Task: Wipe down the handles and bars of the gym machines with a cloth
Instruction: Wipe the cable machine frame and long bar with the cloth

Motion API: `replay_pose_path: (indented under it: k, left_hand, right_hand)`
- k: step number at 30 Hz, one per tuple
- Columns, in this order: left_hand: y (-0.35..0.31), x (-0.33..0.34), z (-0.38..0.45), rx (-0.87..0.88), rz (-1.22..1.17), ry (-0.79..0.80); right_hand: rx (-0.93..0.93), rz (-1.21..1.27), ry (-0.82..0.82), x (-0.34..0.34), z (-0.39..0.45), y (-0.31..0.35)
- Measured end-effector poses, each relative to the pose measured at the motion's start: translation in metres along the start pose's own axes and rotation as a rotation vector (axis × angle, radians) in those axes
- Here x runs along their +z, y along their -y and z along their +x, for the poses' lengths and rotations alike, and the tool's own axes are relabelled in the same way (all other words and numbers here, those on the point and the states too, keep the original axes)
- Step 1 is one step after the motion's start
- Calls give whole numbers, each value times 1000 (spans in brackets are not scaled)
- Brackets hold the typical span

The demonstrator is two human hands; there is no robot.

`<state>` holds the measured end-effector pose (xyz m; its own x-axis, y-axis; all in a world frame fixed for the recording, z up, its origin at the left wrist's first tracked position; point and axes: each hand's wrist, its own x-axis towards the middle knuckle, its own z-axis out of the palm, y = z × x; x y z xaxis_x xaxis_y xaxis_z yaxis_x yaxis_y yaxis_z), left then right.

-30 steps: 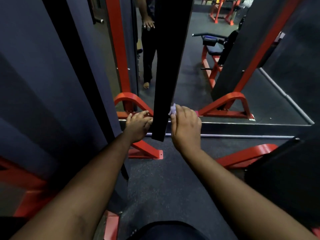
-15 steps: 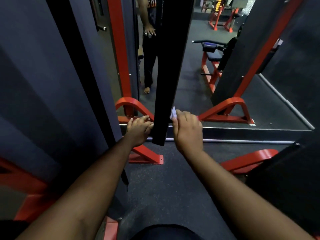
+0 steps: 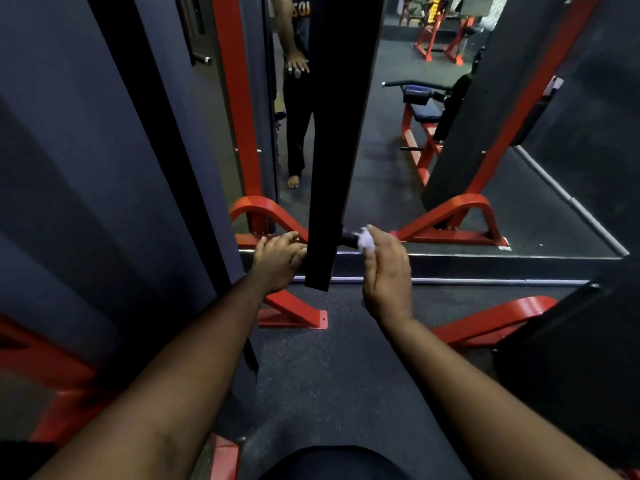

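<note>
Change: since half a second ago our right hand (image 3: 386, 271) has slid out to the right of the black hanging bar (image 3: 337, 133), so a short dark handle stub (image 3: 347, 240) now shows between bar and cloth; our left hand (image 3: 277, 259) has stayed on its side.
Floor: dark speckled rubber floor (image 3: 332, 382) runs under both our forearms up to the mirror's lower edge.
Mirror: we face a wall mirror (image 3: 381, 168) that reflects a standing person's legs and hand, and red-framed machines farther back.
Red frame: red machine feet (image 3: 294, 313) sit bolted to the floor just below our left hand, with another red foot to the right.
Black bar: it hangs upright between our two hands, its lower end just above the mirror's edge.
Left hand: our grip curls narrowly around something at the bar's left side; what it holds is hidden behind the fingers and the bar.
Right hand: our grip is closed on the cloth, fingers bunched, back of hand towards us.
Cloth: small white cloth (image 3: 365, 240) sits crumpled at our right fingertips, touching the outer end of the handle stub, just right of the bar.
</note>
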<state>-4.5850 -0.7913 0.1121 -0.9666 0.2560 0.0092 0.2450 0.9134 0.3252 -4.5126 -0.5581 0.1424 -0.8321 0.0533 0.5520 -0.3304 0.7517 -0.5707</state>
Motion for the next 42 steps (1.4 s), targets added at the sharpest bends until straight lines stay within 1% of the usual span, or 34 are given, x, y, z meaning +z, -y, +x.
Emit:
replay_pose_path:
  k: [2, 3, 4, 5, 6, 8, 9, 11, 12, 13, 15, 17, 18, 20, 22, 24, 25, 26, 28, 30, 31, 32, 34, 37, 38, 40, 42]
  left_hand:
    - [-2, 0, 1, 0, 1, -10]
    - [-3, 0, 1, -6, 3, -12]
    - [-3, 0, 1, -17, 5, -13]
    - [-4, 2, 2, -22, 5, -14]
    - [-4, 2, 2, -24, 8, -14]
    - [-3, 3, 3, -28, 17, -7]
    - [-2, 3, 5, -29, 20, -6]
    - [-1, 1, 6, -30, 18, 5]
    - [0, 1, 6, -35, 12, 5]
    - [-1, 2, 5, -41, 6, 6]
    - [-1, 2, 3, -48, 8, 15]
    - [-2, 2, 1, -42, 17, 15]
    - [-2, 1, 1, -42, 14, 15]
    - [-3, -1, 0, -54, 6, 18]
    - [-4, -3, -2, -63, 6, 27]
    - [-4, -2, -3, -56, 9, 29]
    - [-4, -1, -2, -48, 12, 29]
    - [-5, 0, -1, -44, 15, 28]
    - [-6, 0, 0, -43, 26, 29]
    - [-5, 1, 0, -42, 26, 20]
    - [-6, 1, 0, -41, 24, 13]
    - [-5, 0, 0, -38, 22, 12]
    - [-6, -1, 0, -37, 13, 16]
    - [-8, -5, -3, -62, 4, 37]
    - [-8, -5, -4, -66, 1, 39]
    - [-5, -2, -5, -63, 1, 30]
    - [-4, 1, -3, -63, 5, 28]
  right_hand:
    - [176, 95, -88, -1, -8, -4]
    - [295, 195, -96, -3, -2, -2]
    - [427, 258, -63, -5, 9, 1]
    - [504, 257, -5, -9, 20, 4]
    - [503, 187, 54, -13, 30, 10]
    - [339, 36, 121, -16, 39, 19]
    - [231, 15, 110, -14, 39, 22]
    - [98, 58, 18, -9, 28, 19]
    - [78, 91, -33, -3, 19, 12]
    - [106, 154, -86, 3, 10, 6]
    - [345, 406, -181, 11, -7, 3]
    - [653, 655, -206, 12, -21, 8]
    - [783, 720, -192, 12, -25, 9]
    - [951, 779, -135, 13, -25, 2]
    - [1024, 786, -41, 7, -9, -8]
    - [981, 755, 25, -2, 13, -12]
    - [900, 716, 25, -5, 20, -10]
    - [802, 676, 4, -8, 25, -4]
    - [620, 658, -89, -11, 21, 8]
    - [519, 621, -143, -5, 7, 7]
    - [528, 613, -136, 0, -1, -1]
    - [577, 646, -107, 4, -9, -10]
    - [741, 711, -23, 9, -26, -26]
    - [969, 684, 115, 11, -48, -35]
    - [1003, 684, 143, 12, -51, -35]
    - [1002, 711, 199, 9, -41, -31]
    - [974, 746, 168, 4, -16, -26]
